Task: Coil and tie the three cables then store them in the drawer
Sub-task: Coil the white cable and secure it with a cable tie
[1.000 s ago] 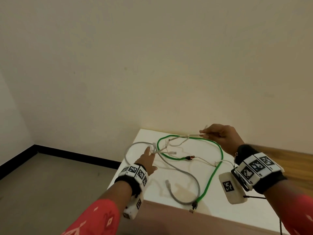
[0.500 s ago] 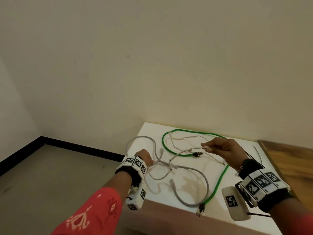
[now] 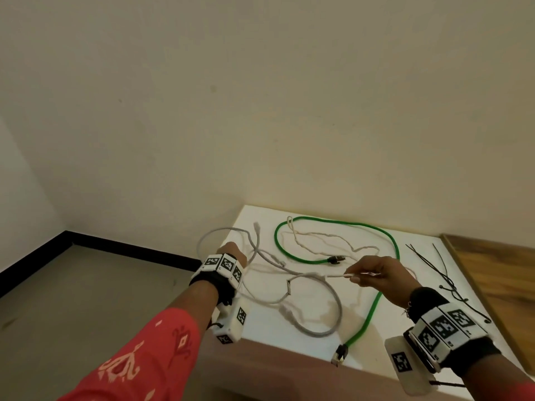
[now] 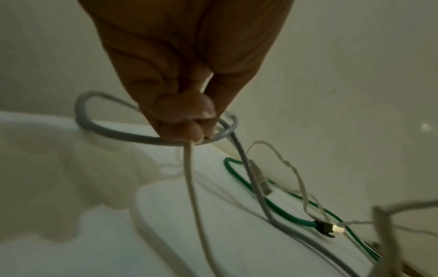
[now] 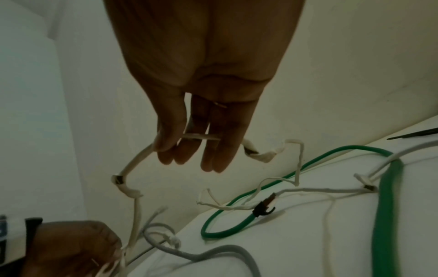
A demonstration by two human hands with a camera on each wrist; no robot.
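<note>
Three cables lie tangled on the white table point(image 3: 390, 322): a green cable point(image 3: 367, 316), a grey cable point(image 3: 340, 311) and a thin white cable point(image 3: 333, 276). At the table's left edge my left hand point(image 3: 231, 253) is curled and pinches the white cable point(image 4: 192, 187) at its fingertips. A loop of the grey cable point(image 4: 113, 131) runs against those fingertips. My right hand point(image 3: 373, 273) hovers over the middle and pinches the white cable point(image 5: 199, 137) between thumb and fingers. The white cable hangs stretched between both hands. The green cable point(image 5: 388, 206) lies flat, untouched.
Several black zip ties point(image 3: 443, 270) lie near the table's right edge. A wooden surface point(image 3: 498, 279) adjoins the table on the right. Walls stand close behind and to the left, and grey floor point(image 3: 86, 299) lies beyond the left edge. No drawer shows.
My left hand went from reaching with straight fingers to gripping the cable. My right hand drew the white cable from the back of the table toward me, lifting it off the green one.
</note>
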